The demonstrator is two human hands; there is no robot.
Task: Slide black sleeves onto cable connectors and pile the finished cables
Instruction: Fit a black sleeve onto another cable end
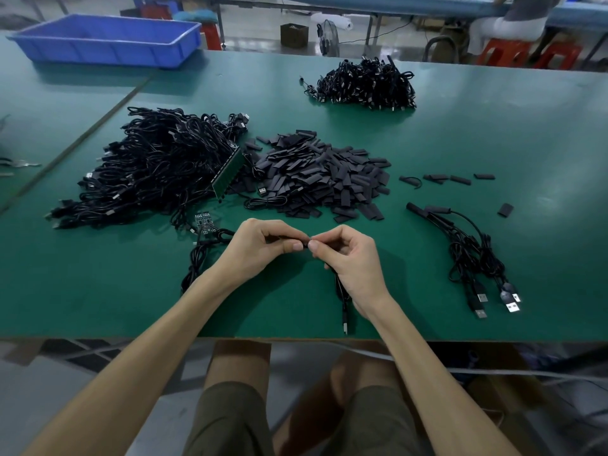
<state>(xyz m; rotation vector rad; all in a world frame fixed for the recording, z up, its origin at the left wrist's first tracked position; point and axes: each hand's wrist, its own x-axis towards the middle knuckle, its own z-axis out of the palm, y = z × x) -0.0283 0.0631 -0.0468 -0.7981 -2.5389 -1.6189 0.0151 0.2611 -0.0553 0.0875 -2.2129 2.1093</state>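
Pinching one cable (342, 299), left hand (260, 246) and right hand (350, 261) meet near table edge (279, 337).

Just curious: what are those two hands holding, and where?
A black cable: left hand and right hand both pinch its upper end, fingertip to fingertip.

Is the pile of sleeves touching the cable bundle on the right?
Apart. The head view shows bare green table between the sleeve pile and the cable bundle.
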